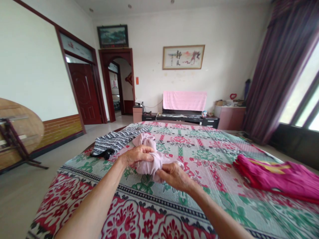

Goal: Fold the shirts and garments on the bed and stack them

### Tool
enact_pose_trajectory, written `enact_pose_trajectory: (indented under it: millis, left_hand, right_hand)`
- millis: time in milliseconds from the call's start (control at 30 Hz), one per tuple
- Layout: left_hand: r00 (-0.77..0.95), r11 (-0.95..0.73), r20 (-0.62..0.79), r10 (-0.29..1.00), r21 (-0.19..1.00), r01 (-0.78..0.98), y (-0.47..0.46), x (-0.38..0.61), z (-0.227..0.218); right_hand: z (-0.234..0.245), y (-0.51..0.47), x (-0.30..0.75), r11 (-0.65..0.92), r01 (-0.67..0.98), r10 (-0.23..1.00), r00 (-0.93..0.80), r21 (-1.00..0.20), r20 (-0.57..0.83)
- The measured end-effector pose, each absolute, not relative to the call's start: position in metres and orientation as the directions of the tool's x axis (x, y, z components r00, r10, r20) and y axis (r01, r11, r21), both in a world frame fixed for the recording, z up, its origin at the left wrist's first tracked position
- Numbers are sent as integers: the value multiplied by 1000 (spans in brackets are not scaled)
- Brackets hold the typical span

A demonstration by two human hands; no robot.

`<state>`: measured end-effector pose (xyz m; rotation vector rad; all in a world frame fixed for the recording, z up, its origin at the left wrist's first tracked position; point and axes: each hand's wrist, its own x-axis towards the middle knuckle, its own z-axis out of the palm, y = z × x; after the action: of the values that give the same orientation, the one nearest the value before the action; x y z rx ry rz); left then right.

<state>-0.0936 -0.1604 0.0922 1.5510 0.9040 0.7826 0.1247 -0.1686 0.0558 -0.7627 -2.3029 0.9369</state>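
A crumpled pale pink garment [147, 167] is bunched between my hands above the flowered bedspread [179, 142]; its exact kind cannot be made out. My left hand [139, 155] grips it from the left, thumb on top and fingers curled into the cloth. On the other side, my right hand [174, 175] pinches a lower fold, with its fingers closed. Part of the cloth trails away toward the far side and a bit shows behind my right hand. Beyond my left hand lies a black-and-white patterned garment [117, 141].
Folded magenta and red clothes [279, 176] lie at the bed's right side. Past the bed stand a low black cabinet [210, 122] and a pink cloth [184, 100] draped over a wide object. A round folding table [20, 129] leans at the left wall.
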Motion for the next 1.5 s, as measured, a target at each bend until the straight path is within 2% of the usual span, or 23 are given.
enact_pose_trajectory:
  millis: [67, 167, 233, 267, 333, 400, 433, 500, 567, 633, 700, 767, 833, 900, 1000, 1100, 1167, 1233, 1333, 1400, 1433, 1500]
  left_hand:
    - [488, -54, -8, 873, 992, 113, -157, -102, 88]
    - [464, -15, -54, 884, 989, 144, -148, -115, 77]
    - [300, -22, -47, 953, 975, 222, -139, -123, 67]
    - [156, -29, -17, 988, 958, 286, -134, -127, 61]
    - [-152, -28, 110, 982, 887, 461, -124, -134, 49]
    - [-322, 11, 256, 911, 768, 641, -115, -141, 37]
    - [-339, 20, 317, 886, 703, 711, -111, -144, 31]
    - [-268, -28, 420, 867, 578, 816, -105, -147, 20]
    - [-143, -124, 498, 855, 465, 877, -102, -148, 12]
    - [-45, -184, 531, 846, 371, 910, -100, -147, 4]
    - [-25, -165, 506, 862, 328, 930, -100, -145, -2]
    - [-36, -127, 460, 887, 317, 940, -101, -143, -8]
    - [-43, -113, 436, 899, 324, 939, -102, -143, -11]
    - [-57, -116, 428, 902, 367, 923, -102, -143, -11]
    - [-137, -83, 403, 905, 483, 872, -101, -146, -4]
    - [-199, -76, 353, 914, 633, 771, -103, -151, 10]
    - [-182, -132, 274, 944, 823, 553, -108, -155, 22]
    - [-75, -149, 169, 983, 964, 221, -116, -158, 35]
    - [99, -100, 111, 989, 989, -108, -129, -163, 51]
    - [140, -70, 89, 986, 989, -131, -134, -165, 56]
    - [143, -42, 51, 988, 997, -66, -135, -166, 58]
    - [99, 64, -85, 991, 978, 197, -134, -165, 58]
  right_hand:
    - [63, -175, 125, 535, 300, 630, -764, -789, 137]
    - [79, -183, 132, 458, 404, 470, -866, -791, -170]
    - [89, -182, 142, 480, 495, 405, -858, -725, -317]
    - [91, -179, 148, 507, 540, 433, -833, -672, -344]
    - [92, -166, 164, 545, 653, 599, -742, -526, -301]
    - [88, -149, 184, 503, 792, 813, -569, -346, -123]
    - [85, -139, 194, 466, 835, 869, -494, -291, -26]
    - [80, -123, 211, 376, 897, 926, -371, -232, 67]
    - [78, -115, 221, 366, 907, 929, -340, -211, 148]
    - [78, -116, 221, 482, 845, 875, -449, -233, 183]
    - [78, -125, 212, 619, 732, 783, -605, -285, 146]
    - [74, -136, 197, 691, 652, 705, -704, -312, 92]
    - [67, -147, 181, 740, 612, 652, -755, -281, 71]
    - [57, -154, 168, 751, 621, 651, -754, -224, 91]
    - [50, -157, 156, 699, 700, 716, -685, -149, 137]
    - [61, -152, 161, 727, 669, 686, -717, -150, 126]
    - [78, -149, 174, 747, 622, 650, -758, -233, 60]
    - [97, -147, 193, 668, 626, 670, -741, -403, -39]
    - [117, -146, 217, 484, 527, 648, -753, -698, -119]
    - [120, -144, 224, 401, 476, 635, -760, -783, -138]
    - [117, -143, 226, 375, 488, 642, -750, -788, -158]
    - [106, -137, 223, 339, 545, 668, -713, -767, -211]
